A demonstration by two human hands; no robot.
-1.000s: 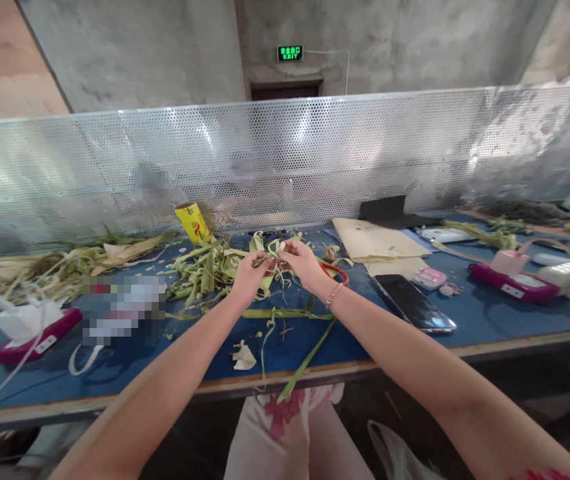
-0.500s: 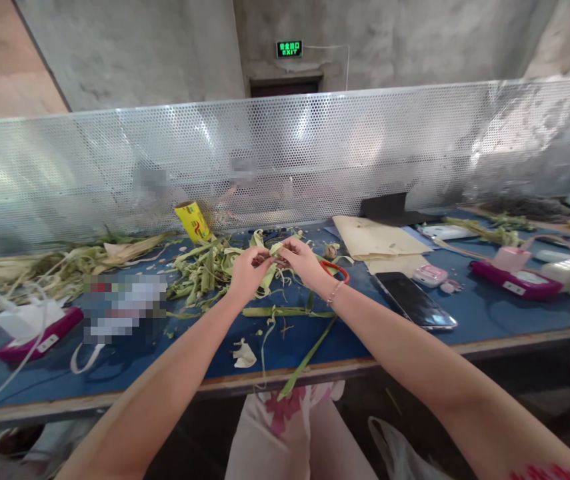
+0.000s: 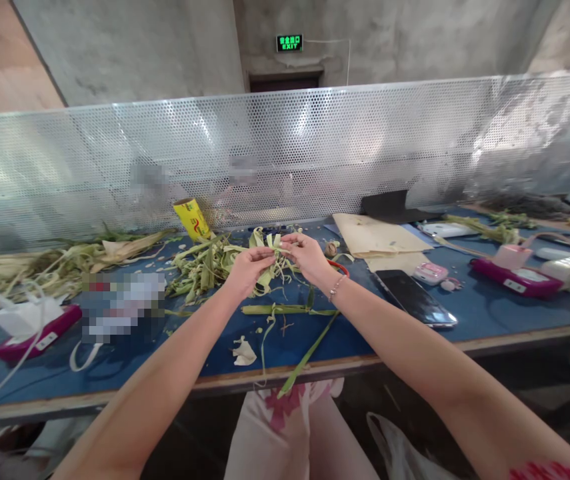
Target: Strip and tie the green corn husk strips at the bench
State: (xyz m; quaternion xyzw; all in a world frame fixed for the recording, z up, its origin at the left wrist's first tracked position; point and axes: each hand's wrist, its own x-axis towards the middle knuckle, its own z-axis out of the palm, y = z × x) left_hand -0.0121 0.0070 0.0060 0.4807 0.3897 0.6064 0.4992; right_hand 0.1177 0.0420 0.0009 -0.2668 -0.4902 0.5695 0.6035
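Observation:
My left hand (image 3: 251,270) and my right hand (image 3: 311,260) meet over the middle of the table. Their fingers pinch a pale green leaf strip (image 3: 275,245) from both sides, and thin curled shreds hang below it. Part of the strip is hidden behind the fingers. To the left of my left hand lies a heap of cut green leaf strips (image 3: 199,270). An orange-red ring-shaped object (image 3: 341,267) shows behind my right wrist. Nearer to me, a long flat green strip (image 3: 277,310) lies crosswise below the hands, and another green blade (image 3: 307,358) reaches over the table edge.
A yellow packet (image 3: 192,219) leans behind the heap. On the right are a black phone (image 3: 416,298), brown paper sheets (image 3: 377,237) and a purple power strip (image 3: 517,277). Another purple power strip (image 3: 62,327) lies left. A perforated metal screen (image 3: 285,153) spans the back.
Both hands stay together in the same place. My fingers have shifted on the leaf strip, and more of the strip and its hanging shreds shows between them now.

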